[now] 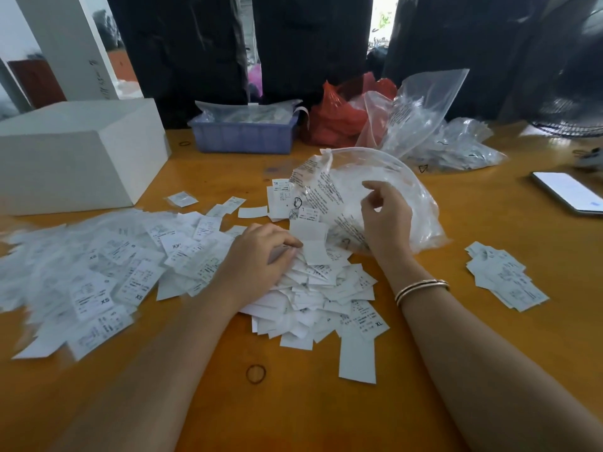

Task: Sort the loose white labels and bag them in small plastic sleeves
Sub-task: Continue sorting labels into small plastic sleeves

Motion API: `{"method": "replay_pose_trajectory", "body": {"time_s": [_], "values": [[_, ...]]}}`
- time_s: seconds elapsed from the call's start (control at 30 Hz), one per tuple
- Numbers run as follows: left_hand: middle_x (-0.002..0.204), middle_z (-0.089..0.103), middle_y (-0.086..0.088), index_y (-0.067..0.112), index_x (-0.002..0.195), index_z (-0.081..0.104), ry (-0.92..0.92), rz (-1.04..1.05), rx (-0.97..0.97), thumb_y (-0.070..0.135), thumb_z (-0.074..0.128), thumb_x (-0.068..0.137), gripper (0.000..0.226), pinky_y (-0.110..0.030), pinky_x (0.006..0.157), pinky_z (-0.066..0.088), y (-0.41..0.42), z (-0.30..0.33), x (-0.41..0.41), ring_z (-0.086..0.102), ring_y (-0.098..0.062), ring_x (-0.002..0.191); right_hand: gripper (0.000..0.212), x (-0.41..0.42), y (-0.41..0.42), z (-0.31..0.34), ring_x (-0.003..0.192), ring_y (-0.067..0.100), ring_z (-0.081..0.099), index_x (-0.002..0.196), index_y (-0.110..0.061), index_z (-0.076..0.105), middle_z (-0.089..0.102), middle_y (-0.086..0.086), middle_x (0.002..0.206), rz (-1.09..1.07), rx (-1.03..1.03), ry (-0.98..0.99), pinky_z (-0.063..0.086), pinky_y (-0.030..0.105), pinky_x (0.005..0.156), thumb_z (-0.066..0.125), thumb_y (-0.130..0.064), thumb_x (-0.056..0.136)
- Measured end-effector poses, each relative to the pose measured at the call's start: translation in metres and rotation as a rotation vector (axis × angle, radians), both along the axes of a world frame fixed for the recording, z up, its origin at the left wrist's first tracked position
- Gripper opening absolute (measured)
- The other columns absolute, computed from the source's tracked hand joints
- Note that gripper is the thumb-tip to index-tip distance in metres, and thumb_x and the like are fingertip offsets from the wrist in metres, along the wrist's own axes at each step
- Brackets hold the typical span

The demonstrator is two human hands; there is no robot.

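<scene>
Left forearm: I see it bare, entering from the lower left and angling up toward centre. Left hand (261, 256): palm down, knuckles toward me, fingers (287, 244) bunched and curled forward with the tips drawn together in a pinch, thumb hidden beneath. Right forearm: bare, entering from the lower right, running up and left; two thin bangles (421, 288) ring the wrist. Right hand (386, 216): raised, back of the hand toward me, wrist near upright; index finger stretched out to the left, thumb below it, the tips apart, the other fingers loosely curled. The two hands are near each other, not touching
</scene>
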State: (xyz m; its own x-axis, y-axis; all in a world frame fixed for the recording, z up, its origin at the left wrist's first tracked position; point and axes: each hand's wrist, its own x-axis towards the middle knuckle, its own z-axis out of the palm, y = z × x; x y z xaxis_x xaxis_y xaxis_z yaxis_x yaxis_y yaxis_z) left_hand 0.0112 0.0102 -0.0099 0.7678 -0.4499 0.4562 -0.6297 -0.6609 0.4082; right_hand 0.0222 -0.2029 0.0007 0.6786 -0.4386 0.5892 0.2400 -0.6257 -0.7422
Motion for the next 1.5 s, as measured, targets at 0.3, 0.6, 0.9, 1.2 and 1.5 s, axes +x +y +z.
{"method": "replay_pose_trajectory", "body": {"time_s": [0.3, 0.6, 0.9, 1.2, 1.5], "values": [[0.104, 0.061, 0.011, 0.020, 0.104, 0.069, 0.039, 0.026, -0.131, 0.019, 0.057, 0.093, 0.017, -0.021, 0.085, 0.034, -0.002, 0.001, 0.002, 0.049, -0.008, 0.104, 0.028, -0.007, 0.011, 0.004, 0.082, 0.001, 0.054, 0.115, -0.004, 0.065, 0.060, 0.002, 0.095, 0.167, 0.171, -0.111, 0.042, 0.008, 0.076, 0.056, 0.002, 0.090], [0.110, 0.055, 0.027, 0.045, 0.112, 0.054, 0.361, 0.002, -0.502, 0.062, 0.036, 0.089, 0.034, -0.005, 0.083, 0.036, -0.004, 0.014, -0.003, 0.049, 0.013, 0.104, 0.010, -0.029, 0.041, 0.003, 0.079, 0.013, 0.067, 0.083, -0.019, 0.068, 0.072, 0.001, 0.083, 0.867, 0.408, 0.123, 0.051, 0.019, 0.071, 0.061, -0.013, 0.088], [0.102, 0.066, 0.012, 0.038, 0.107, 0.062, 0.561, -0.095, -0.703, 0.044, 0.057, 0.086, 0.022, -0.003, 0.066, 0.044, -0.005, 0.016, -0.002, 0.062, 0.006, 0.088, 0.006, -0.026, 0.044, 0.001, 0.077, 0.019, 0.064, 0.084, -0.011, 0.058, 0.068, 0.004, 0.077, 1.029, 0.520, 0.268, 0.051, 0.023, 0.070, 0.052, -0.013, 0.087], [0.082, 0.074, 0.006, 0.014, 0.088, 0.064, 0.610, -0.077, -0.835, 0.019, 0.062, 0.089, 0.006, -0.017, 0.067, 0.050, -0.003, 0.009, 0.011, 0.068, -0.006, 0.076, 0.015, -0.022, 0.044, 0.002, 0.066, 0.010, 0.062, 0.077, -0.012, 0.054, 0.067, -0.002, 0.067, 0.764, 0.342, 0.200, 0.048, 0.019, 0.062, 0.062, -0.012, 0.090], [0.078, 0.070, 0.010, 0.026, 0.101, 0.063, 0.551, 0.014, -0.949, 0.006, 0.061, 0.089, 0.023, -0.018, 0.067, 0.050, 0.004, 0.007, 0.015, 0.068, -0.008, 0.078, 0.023, -0.010, 0.038, -0.002, 0.105, 0.013, 0.047, 0.112, -0.021, 0.063, 0.056, -0.008, 0.108, 0.122, -0.229, 0.113, 0.027, 0.026, 0.089, 0.056, -0.016, 0.091]]}}
